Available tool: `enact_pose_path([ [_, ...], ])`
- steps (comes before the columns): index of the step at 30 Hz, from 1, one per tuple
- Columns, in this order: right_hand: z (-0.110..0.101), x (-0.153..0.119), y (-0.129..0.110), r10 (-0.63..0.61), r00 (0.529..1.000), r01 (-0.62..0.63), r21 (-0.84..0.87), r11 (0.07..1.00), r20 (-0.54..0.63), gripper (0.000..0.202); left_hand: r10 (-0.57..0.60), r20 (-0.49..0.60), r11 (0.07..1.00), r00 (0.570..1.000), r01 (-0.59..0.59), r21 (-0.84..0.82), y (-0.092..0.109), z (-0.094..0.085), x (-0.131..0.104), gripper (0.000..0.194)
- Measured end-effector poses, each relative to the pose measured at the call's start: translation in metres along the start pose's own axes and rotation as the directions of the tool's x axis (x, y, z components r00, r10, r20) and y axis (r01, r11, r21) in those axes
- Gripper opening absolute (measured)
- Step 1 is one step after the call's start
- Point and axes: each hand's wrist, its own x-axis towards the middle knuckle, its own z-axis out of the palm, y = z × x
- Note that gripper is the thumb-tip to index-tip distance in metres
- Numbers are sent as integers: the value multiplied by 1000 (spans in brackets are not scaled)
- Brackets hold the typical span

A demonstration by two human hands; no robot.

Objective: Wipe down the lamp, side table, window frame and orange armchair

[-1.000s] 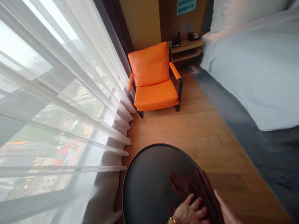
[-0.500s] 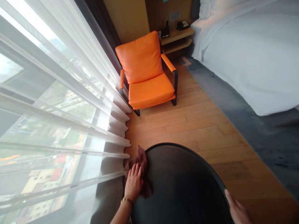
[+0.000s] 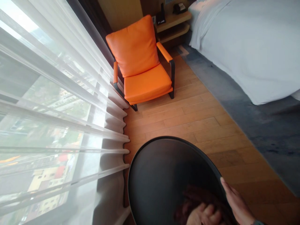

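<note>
So the left hand (image 3: 203,215) is lying flat on a dark red cloth (image 3: 199,200), fingers loosely together and pressing it down on the round black tabletop (image 3: 161,175), right at the near edge. It's a bit blurry there, but the cloth looks bunched up under the palm. The right hand (image 3: 235,203) sits on the tabletop's right rim, fingers straight and together, resting along the edge rather than pinching anything. Past the tabletop, on the wood floor (image 3: 194,115), there's an orange chair (image 3: 140,65). Left of the tabletop hangs a sheer curtain (image 3: 70,103), and right of the chair there's a bed (image 3: 248,47) with white sheets.
</note>
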Motion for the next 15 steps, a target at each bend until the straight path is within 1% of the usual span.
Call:
enact_pose_path([
  [1,-1,2,2,-7,1000,7,-4,1000,2,92,19,-72,1000,997,-18,20,-19,-9,15,40],
  [2,-2,3,3,-15,1000,16,-7,1000,5,90,10,-142,1000,990,-6,27,-43,-21,25,42],
  [3,-3,5,5,-25,1000,25,-11,1000,10,88,-33,-200,999,979,38,21,-69,-33,30,44],
  [4,-3,6,7,-34,999,34,-13,999,15,88,-113,-228,993,967,116,-4,-98,-45,27,45],
  [5,-4,7,9,-40,999,40,-16,999,17,88,-230,-242,973,942,229,-35,-125,-56,17,47],
  [6,-4,8,10,-40,999,41,-21,999,12,89,-373,-251,927,893,368,-67,-148,-63,0,51],
  [7,-4,8,10,-34,999,34,-26,999,5,91,-517,-259,854,816,512,-91,-166,-66,-23,54],
  [8,-4,7,10,-22,1000,22,-31,999,-1,94,-643,-265,759,718,642,-103,-175,-63,-51,56],
  [9,-3,6,10,-10,1000,10,-34,999,-7,96,-736,-269,663,621,741,-106,-175,-56,-82,57],
  [10,-2,5,9,0,1000,-1,-35,999,-11,97,-800,-274,576,534,811,-99,-165,-44,-114,57],
  [11,-1,4,8,7,1000,-8,-33,999,-12,98,-841,-272,506,468,858,-87,-147,-27,-145,57],
  [12,0,3,7,11,1000,-12,-32,999,-12,99,-877,-272,430,395,899,-78,-123,-9,-171,57],
  [13,1,2,6,12,1000,-13,-32,999,-15,100,-910,-277,343,308,935,-85,-96,9,-192,55],
  [14,1,1,6,12,1000,-12,-35,999,-18,100,-928,-275,290,253,951,-106,-69,26,-204,52],
  [15,1,1,6,11,1000,-12,-43,999,-21,99,-921,-217,355,322,926,-131,-45,40,-208,50],
])
